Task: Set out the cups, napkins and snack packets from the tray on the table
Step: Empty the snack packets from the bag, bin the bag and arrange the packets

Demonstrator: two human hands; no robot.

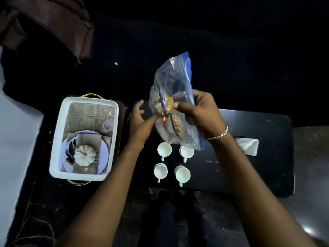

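Black worktop (249, 157), seen from above, carries the set-out items; its surface lies beneath and to the right of the fingers. White rectangular tray (114, 107), printed inside with a place setting and a pale pumpkin, rests left of the left hand (142, 122), with a thin yellow wire handle showing at its far and near ends. No loose items are visible in the tray.

Clear plastic bag (174, 82) with a blue sealing strip along its right edge is held upright above the worktop, between and beyond both hands; it contains a snack packet (175, 122) with yellow and orange print, whose details are blurred. Right hand (201, 113), a metal bracelet (219, 135) at the wrist, grips the bag from the right, thumb across its front and fingers (199, 95) curled behind. Left hand meets the bag from the left, its fingers (154, 117) pressed together on the plastic at the packet; whether they pinch the plastic or only touch it cannot be told.

Folded white napkin (249, 145) lies on the worktop to the right of the right wrist, well apart from the bag. Four white cups (164, 149) (187, 151) (160, 171) (182, 174) stand upright in a two-by-two group directly below the hands, handles toward the person, each apart from its neighbours; the bag's lower corner overlaps the far right cup in view.
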